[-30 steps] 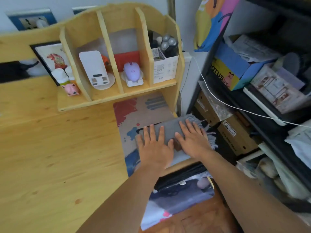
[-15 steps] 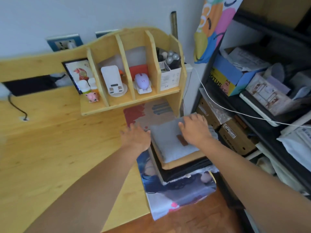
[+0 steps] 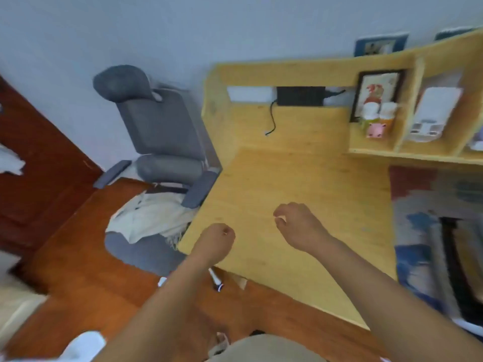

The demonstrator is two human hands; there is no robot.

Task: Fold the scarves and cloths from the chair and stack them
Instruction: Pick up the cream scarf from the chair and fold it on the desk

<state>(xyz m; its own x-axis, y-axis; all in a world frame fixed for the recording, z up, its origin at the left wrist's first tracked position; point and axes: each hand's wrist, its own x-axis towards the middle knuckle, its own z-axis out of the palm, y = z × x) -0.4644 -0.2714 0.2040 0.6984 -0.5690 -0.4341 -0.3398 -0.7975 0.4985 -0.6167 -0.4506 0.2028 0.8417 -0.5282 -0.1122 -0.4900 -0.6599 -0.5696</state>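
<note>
head view | left hand (image 3: pixel 217 237) and right hand (image 3: pixel 296 223) loosely curled, holding nothing, over the bare table (image 3: pixel 300 178) at centre frame, likely free to fetch more | cream cloth (image 3: pixel 151 218) heaped on the grey chair (image 3: pixel 156 126) seat, centre left, still unfolded

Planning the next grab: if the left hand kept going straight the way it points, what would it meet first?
Probably the cream cloth on the chair; the left hand points that way, though depth is unclear.

Home study: wooden desk (image 3: pixel 300 184), office chair (image 3: pixel 159 131), shelf knick-knacks.
</note>
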